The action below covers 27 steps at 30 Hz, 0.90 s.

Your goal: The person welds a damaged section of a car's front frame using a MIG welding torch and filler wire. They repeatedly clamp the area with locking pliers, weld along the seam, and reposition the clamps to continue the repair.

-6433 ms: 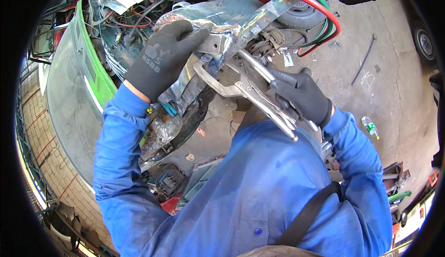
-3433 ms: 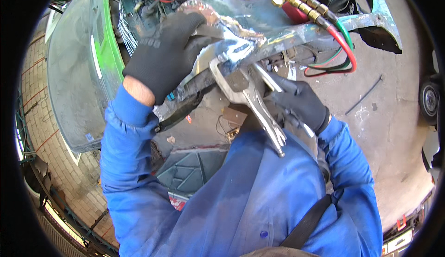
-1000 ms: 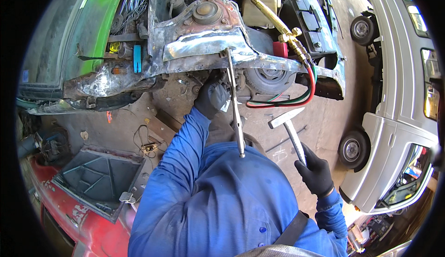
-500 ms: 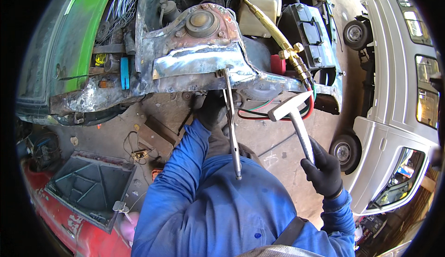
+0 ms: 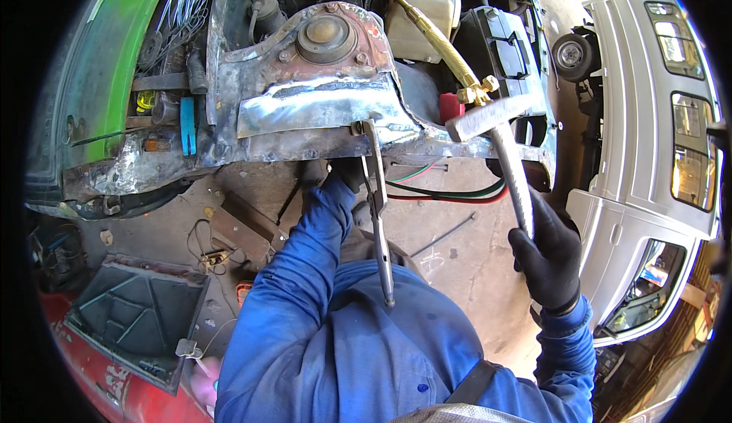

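My right hand (image 5: 547, 255), in a black glove, is closed around the handle of a hammer (image 5: 512, 170). The hammer's head is raised, right of a bare, ground-down metal patch (image 5: 297, 118) on the car's inner wing. My left hand (image 5: 348, 173), also in a dark glove, reaches beneath the lower edge of that panel. Its fingers are hidden there, so what it touches does not show. Between my arms, long locking pliers (image 5: 379, 225) hang from the panel edge, their jaws clamped on it and their handles pointing toward my body.
A brass gas torch (image 5: 438, 42) lies across the engine bay by a black battery (image 5: 499, 49), its red and green hoses (image 5: 450, 195) trailing below. The round strut mount (image 5: 326, 38) rises behind the patch. A silver van (image 5: 640, 156) stands right; a dark panel (image 5: 141, 316) rests at lower left.
The hammer and my right hand have come up closer and slightly right. My left hand has slid further under the panel edge. The whole view has shifted a little.
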### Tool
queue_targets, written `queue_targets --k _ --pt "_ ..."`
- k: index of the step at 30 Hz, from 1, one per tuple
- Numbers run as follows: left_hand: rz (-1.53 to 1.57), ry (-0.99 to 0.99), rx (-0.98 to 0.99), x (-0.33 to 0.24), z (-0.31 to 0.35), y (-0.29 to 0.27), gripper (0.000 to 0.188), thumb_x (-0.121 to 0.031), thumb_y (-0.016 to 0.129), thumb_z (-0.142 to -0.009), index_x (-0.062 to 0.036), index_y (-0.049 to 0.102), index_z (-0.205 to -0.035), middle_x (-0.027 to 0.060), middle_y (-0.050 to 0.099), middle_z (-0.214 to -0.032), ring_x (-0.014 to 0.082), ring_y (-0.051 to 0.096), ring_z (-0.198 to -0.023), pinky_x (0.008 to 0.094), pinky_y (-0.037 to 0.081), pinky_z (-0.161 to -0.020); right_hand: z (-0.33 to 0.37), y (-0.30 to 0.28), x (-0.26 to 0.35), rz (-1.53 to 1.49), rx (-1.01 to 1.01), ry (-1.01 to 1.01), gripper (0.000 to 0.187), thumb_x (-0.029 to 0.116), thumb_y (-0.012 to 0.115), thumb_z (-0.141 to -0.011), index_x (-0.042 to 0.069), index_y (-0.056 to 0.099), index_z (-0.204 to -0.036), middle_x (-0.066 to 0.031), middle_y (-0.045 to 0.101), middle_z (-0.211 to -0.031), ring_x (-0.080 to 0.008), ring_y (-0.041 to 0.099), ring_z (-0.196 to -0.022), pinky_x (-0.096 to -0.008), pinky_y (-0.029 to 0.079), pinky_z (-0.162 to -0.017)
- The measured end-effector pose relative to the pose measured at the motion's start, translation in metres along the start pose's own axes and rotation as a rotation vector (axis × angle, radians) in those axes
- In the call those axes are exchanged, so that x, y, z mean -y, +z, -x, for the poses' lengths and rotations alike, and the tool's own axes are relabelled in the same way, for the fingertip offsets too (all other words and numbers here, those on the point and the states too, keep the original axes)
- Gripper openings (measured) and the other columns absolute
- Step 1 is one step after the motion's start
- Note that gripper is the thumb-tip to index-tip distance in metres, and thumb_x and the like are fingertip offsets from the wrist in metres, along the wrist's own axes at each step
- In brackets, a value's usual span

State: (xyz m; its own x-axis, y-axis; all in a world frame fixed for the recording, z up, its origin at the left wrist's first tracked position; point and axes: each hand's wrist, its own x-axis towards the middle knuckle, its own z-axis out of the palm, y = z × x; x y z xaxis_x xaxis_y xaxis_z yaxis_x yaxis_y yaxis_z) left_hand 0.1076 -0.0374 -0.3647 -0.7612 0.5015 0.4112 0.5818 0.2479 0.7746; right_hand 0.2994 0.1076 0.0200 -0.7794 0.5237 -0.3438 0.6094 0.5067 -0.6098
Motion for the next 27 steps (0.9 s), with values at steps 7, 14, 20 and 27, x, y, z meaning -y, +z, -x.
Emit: queue_targets --k 7,14,20,27 --pt "-0.266 0.074 -0.028 0.033 0.008 0.054 0.052 -0.036 0.078 -0.096 -0.0064 0.060 -0.136 0.0197 0.064 -0.129 0.0377 0.061 -0.120 0.0511 0.051 -0.102 -0.032 0.004 0.014 0.231 -0.276 -0.285 0.053 0.001 0.076 -0.097 -0.002 0.063 -0.148 -0.0142 0.078 -0.114 -0.0193 0.076 -0.096 -0.0335 0.060 -0.086" --pt "-0.139 -0.039 0.002 0.022 0.001 0.067 0.054 -0.039 0.075 -0.098 -0.0059 0.059 -0.137 0.0188 0.065 -0.129 0.0374 0.062 -0.118 0.0523 0.051 -0.102 -0.058 0.008 0.037 -0.104 -0.008 -0.051 0.050 0.000 0.070 -0.103 0.000 0.060 -0.152 -0.0108 0.074 -0.106 -0.0141 0.071 -0.085 -0.0315 0.059 -0.077" --pt "0.088 -0.076 -0.007 0.021 0.000 0.046 0.055 -0.041 0.073 -0.099 -0.0054 0.058 -0.139 0.0180 0.065 -0.129 0.0372 0.063 -0.116 0.0534 0.051 -0.102 -0.089 0.024 0.035 0.247 -0.076 -0.435 0.062 -0.002 0.076 -0.096 0.006 0.060 -0.155 -0.0220 0.074 -0.124 -0.0322 0.076 -0.110 -0.0400 0.059 -0.096" --pt "0.138 -0.061 0.020 0.010 0.007 0.010 0.057 -0.044 0.070 -0.100 -0.0049 0.058 -0.140 0.0170 0.066 -0.129 0.0369 0.065 -0.114 0.0546 0.052 -0.102 -0.092 0.021 0.033 0.292 -0.069 -0.384 0.063 -0.001 0.076 -0.096 0.008 0.060 -0.156 -0.0212 0.074 -0.121 -0.0296 0.077 -0.104 -0.0383 0.060 -0.091"
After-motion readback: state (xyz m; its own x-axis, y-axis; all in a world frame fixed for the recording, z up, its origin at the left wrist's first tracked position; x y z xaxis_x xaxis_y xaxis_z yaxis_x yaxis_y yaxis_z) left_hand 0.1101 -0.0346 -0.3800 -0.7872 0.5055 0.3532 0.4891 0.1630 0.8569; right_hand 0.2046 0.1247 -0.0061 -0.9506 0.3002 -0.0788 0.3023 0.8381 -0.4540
